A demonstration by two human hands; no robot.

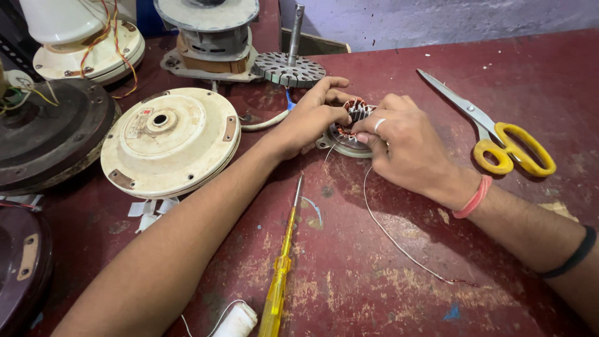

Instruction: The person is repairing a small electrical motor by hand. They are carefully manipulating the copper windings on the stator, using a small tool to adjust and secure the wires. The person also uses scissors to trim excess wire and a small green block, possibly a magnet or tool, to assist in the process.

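A small motor stator (350, 122) with copper windings lies on the worn red table (399, 262). My left hand (312, 115) grips its left side, fingers curled over the top. My right hand (405, 146), with a ring on one finger, pinches at the windings from the right. A thin wire (393, 237) trails from the stator toward the near edge of the table. A yellow-handled screwdriver (282, 262) lies just below my left forearm, tip pointing at the stator.
Yellow-handled scissors (499, 134) lie to the right. A cream fan motor housing (170, 138) sits left, a dark one (50, 134) beyond it. Another motor (209, 34) and a slotted rotor on a shaft (288, 65) stand behind. A white roll (237, 321) lies near the front edge.
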